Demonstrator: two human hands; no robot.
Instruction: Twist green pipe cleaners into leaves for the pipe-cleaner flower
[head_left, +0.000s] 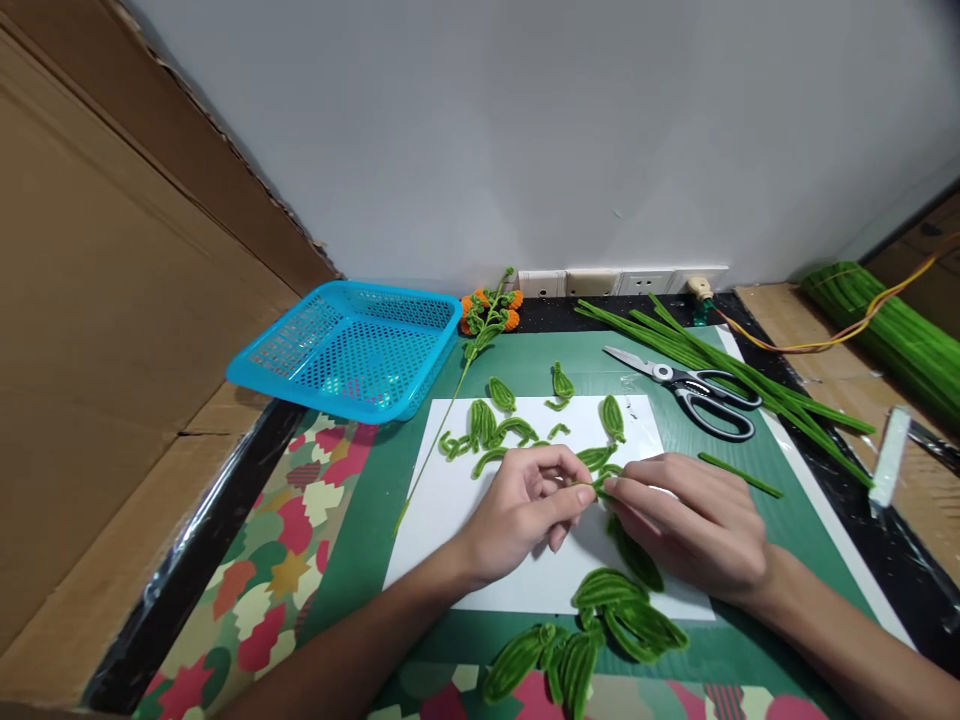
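Observation:
My left hand (536,500) and my right hand (690,515) meet over a white sheet of paper (431,570). Between their fingertips they pinch a short piece of green pipe cleaner (596,487), mostly hidden by the fingers. Around them lie fuzzy green pipe-cleaner leaves, such as one leaf (613,417) beyond my fingers and another leaf (502,394) farther back. A cluster of larger leaves (619,605) rests near the front edge of the paper. A short straight pipe cleaner (740,474) lies just past my right hand.
A blue plastic basket (360,408) stands at the back left, beside an orange flower stem (487,325). Scissors (686,388) and long green pipe cleaners (739,380) lie on the green mat (525,372). A bundle of pipe cleaners (892,330) and a yellow cable (832,340) are at right.

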